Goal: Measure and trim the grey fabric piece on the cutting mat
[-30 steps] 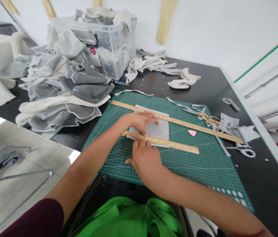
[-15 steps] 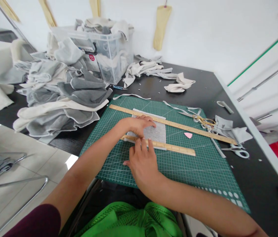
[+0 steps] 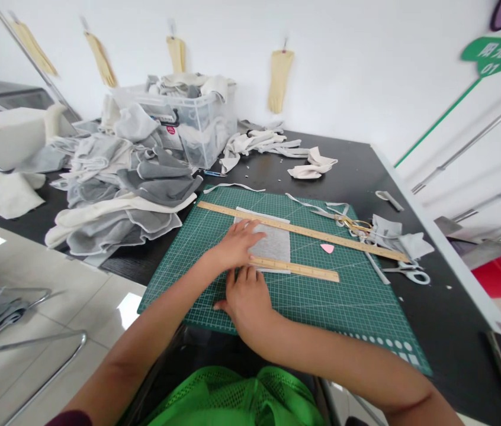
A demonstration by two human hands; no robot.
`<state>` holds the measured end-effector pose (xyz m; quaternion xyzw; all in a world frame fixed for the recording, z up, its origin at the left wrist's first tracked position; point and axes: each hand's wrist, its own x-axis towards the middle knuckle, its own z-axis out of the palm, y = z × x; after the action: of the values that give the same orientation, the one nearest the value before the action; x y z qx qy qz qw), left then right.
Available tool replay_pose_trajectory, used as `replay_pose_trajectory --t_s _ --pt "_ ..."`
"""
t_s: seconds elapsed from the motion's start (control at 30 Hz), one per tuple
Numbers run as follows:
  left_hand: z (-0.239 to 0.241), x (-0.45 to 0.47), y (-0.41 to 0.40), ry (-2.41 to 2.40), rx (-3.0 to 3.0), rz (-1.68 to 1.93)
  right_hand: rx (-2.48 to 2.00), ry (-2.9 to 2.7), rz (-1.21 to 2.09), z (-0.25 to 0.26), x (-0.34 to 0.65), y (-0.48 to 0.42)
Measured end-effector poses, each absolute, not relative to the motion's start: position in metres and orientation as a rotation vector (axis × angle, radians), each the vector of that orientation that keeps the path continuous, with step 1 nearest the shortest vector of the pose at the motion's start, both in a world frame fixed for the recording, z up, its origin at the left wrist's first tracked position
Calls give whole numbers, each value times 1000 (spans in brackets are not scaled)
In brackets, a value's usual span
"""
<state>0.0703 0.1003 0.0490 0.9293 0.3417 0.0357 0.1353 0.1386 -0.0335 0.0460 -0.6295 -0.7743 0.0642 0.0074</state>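
Note:
A small grey fabric piece [image 3: 275,241] lies on the green cutting mat [image 3: 321,296] between two wooden rulers. My left hand [image 3: 235,247] lies flat on the fabric's left part, fingers stretched toward the long ruler [image 3: 304,231]. My right hand [image 3: 245,296] rests just below, fingers spread, fingertips touching the left end of the short ruler [image 3: 295,268]. A pink chalk piece [image 3: 327,248] sits on the mat to the right of the fabric.
A pile of grey and cream cloth [image 3: 121,189] and a clear bin [image 3: 192,124] stand at the left back. Gold scissors [image 3: 353,223], white-handled scissors [image 3: 408,274] and fabric scraps [image 3: 395,234] lie right of the mat. The black table [image 3: 450,319] ends at right.
The view has tilted up and back, so the mat sits lower in frame. Both hands stay on the fabric and short ruler, with the left hand's fingers now flatter.

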Motion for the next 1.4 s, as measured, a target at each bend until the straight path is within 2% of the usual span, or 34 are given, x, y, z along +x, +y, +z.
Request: replay_pose_trajectory --t_s 0.33,0.53,0.63,0.73,0.97,1.1,1.4 --pt "22 58 70 1233 2438 526 -1988 -2557 163 65 143 -43" --pt "28 55 62 1138 2525 454 -1656 -2632 348 91 183 -13" --pt "32 57 56 1173 2564 414 -1693 -2366 557 83 215 10" --pt "32 59 45 1209 2651 388 -1571 -2177 609 64 247 21" --pt "18 60 21 1297 2793 466 -1489 -2103 897 37 293 30" --pt "9 54 17 1201 2817 550 -1461 -2122 868 35 292 34" --pt "8 51 -14 1050 2860 382 -1474 -2172 788 29 290 33"
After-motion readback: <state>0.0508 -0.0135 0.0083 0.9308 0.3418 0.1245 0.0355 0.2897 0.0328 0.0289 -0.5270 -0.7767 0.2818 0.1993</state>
